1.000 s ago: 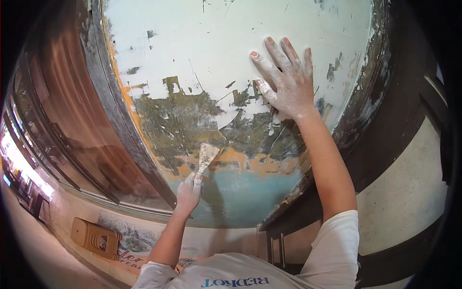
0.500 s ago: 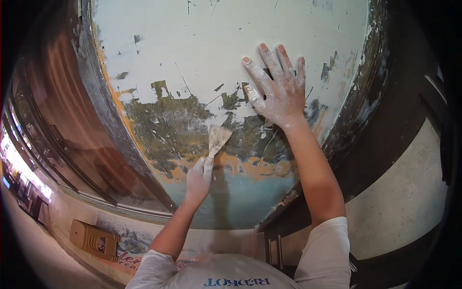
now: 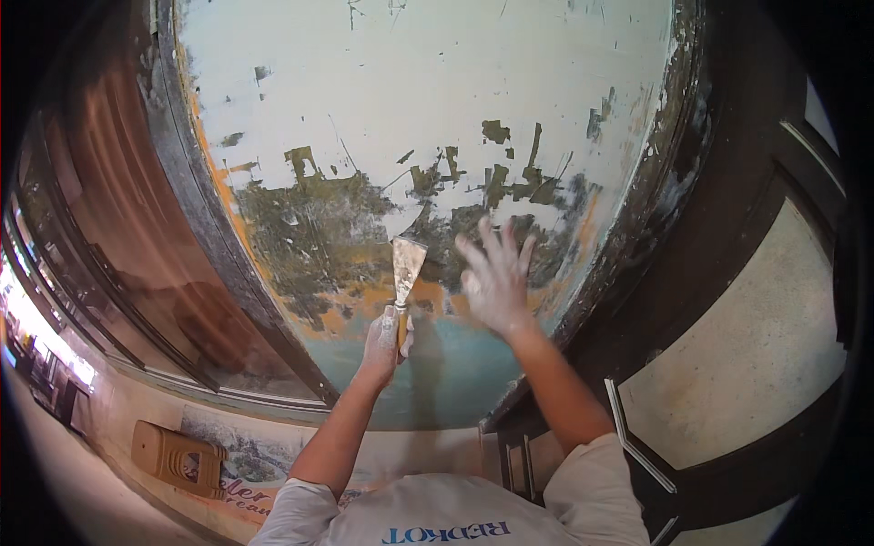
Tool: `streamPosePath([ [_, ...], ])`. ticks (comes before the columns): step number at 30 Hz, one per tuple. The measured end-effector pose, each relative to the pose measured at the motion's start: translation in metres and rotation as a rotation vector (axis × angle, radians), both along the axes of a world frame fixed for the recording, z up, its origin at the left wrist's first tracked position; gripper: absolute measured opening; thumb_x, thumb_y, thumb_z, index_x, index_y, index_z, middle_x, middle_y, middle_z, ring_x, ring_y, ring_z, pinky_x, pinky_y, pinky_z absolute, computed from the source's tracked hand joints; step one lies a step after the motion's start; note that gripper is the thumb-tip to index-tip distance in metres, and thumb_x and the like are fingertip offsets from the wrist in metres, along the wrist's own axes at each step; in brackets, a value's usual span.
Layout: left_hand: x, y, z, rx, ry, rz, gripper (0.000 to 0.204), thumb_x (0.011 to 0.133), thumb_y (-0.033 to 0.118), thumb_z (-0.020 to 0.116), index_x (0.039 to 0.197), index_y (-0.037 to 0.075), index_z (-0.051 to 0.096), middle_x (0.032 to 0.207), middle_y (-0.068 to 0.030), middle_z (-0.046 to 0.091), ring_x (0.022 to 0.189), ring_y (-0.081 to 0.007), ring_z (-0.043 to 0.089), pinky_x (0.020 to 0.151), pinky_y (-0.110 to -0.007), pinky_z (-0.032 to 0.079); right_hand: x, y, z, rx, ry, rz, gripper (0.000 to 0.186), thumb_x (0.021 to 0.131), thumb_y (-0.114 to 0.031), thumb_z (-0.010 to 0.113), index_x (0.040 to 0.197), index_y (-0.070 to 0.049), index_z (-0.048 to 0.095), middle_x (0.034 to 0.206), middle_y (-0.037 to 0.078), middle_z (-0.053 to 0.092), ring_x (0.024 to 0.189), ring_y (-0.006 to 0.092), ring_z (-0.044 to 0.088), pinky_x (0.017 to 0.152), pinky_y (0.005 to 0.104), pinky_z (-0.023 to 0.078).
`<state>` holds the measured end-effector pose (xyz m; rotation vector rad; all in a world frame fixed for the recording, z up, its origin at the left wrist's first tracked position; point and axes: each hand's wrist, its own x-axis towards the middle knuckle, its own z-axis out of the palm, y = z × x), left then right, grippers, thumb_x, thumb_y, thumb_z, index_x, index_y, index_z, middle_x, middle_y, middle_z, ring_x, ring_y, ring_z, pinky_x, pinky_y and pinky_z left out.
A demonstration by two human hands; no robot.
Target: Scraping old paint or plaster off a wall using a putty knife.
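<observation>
Apparently, scraping is the step in hand, with the person paused between strokes. The left hand (image 3: 381, 344) grips the ochre handle of a flat, wedge-shaped metal scraper (image 3: 409, 264), its blade mottled with pale residue and pointing to about 12 o'clock, in front of the lower middle of the wall panel. Whether the blade edge touches the surface or stands just off it cannot be told. The right hand (image 3: 496, 287), dusted white and blurred, is at 3 o'clock from the blade, fingers spread and grasping nothing; its contact with the wall is likewise unclear.

Around the blade, the chipped off-white coating (image 3: 410, 91) spreads toward 12 o'clock, while a scuffed dark olive-grey patch (image 3: 314, 227) lies toward 10 o'clock. Scraped orange streaks run toward 4 and 8 o'clock, and a smooth teal strip (image 3: 464, 364) sits at 5 o'clock. A brown plastic stool (image 3: 173, 455) rests well apart at 8 o'clock.

As a judgement, the next stroke calls for the blade laid at a low angle against the ragged lower edge of the off-white coating, firm pressure from the left wrist, and the right hand kept clear of the blade's path.
</observation>
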<state>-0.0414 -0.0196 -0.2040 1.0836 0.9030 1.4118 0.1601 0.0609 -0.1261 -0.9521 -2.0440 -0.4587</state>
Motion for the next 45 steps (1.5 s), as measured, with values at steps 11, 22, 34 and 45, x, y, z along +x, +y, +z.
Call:
streamPosePath([
  [11, 0.013, -0.006, 0.01, 0.342, 1.158, 0.012, 0.043, 0.094, 0.041, 0.046, 0.083, 0.003, 0.062, 0.072, -0.0147, 0.062, 0.07, -0.0331, 0.062, 0.061, -0.046, 0.048, -0.024, -0.066, -0.073, -1.036, 0.836, 0.637, 0.032, 0.095, -0.027, 0.052, 0.104, 0.002, 0.062, 0.1, 0.011, 0.065, 0.093, 0.0182, 0.059, 0.088, 0.0326, 0.045],
  [22, -0.093, 0.025, 0.163, 1.164, 1.692, 0.733, 0.033, 0.074, 0.03, 0.069, 0.105, 0.025, 0.064, 0.125, -0.0028, 0.052, 0.123, -0.0268, 0.043, 0.1, -0.051, 0.03, -0.067, -0.062, -0.08, -1.14, 1.128, 0.724, 0.018, 0.096, -0.025, 0.048, 0.093, -0.007, 0.047, 0.066, 0.005, 0.051, 0.05, 0.0135, 0.05, 0.045, 0.0258, 0.043],
  [34, -0.126, 0.055, 0.163, 1.155, 1.926, 0.802, 0.056, 0.073, 0.036, 0.067, 0.127, 0.041, 0.055, 0.148, 0.0013, 0.036, 0.142, -0.0285, 0.019, 0.11, -0.06, 0.015, -0.122, -0.054, -0.076, -1.186, 1.294, 0.976, 0.024, 0.097, -0.035, 0.043, 0.093, -0.012, 0.043, 0.06, 0.005, 0.049, 0.047, 0.0146, 0.047, 0.042, 0.0265, 0.039],
  [45, -0.127, 0.053, 0.162, 1.193, 1.9, 0.812, 0.054, 0.071, 0.033, 0.067, 0.125, 0.039, 0.058, 0.146, 0.0012, 0.04, 0.142, -0.0273, 0.021, 0.11, -0.058, 0.017, -0.136, -0.063, -0.051, -1.031, 1.427, 0.978, 0.025, 0.1, -0.033, 0.037, 0.092, -0.01, 0.041, 0.058, 0.005, 0.046, 0.046, 0.014, 0.045, 0.044, 0.0288, 0.04],
])
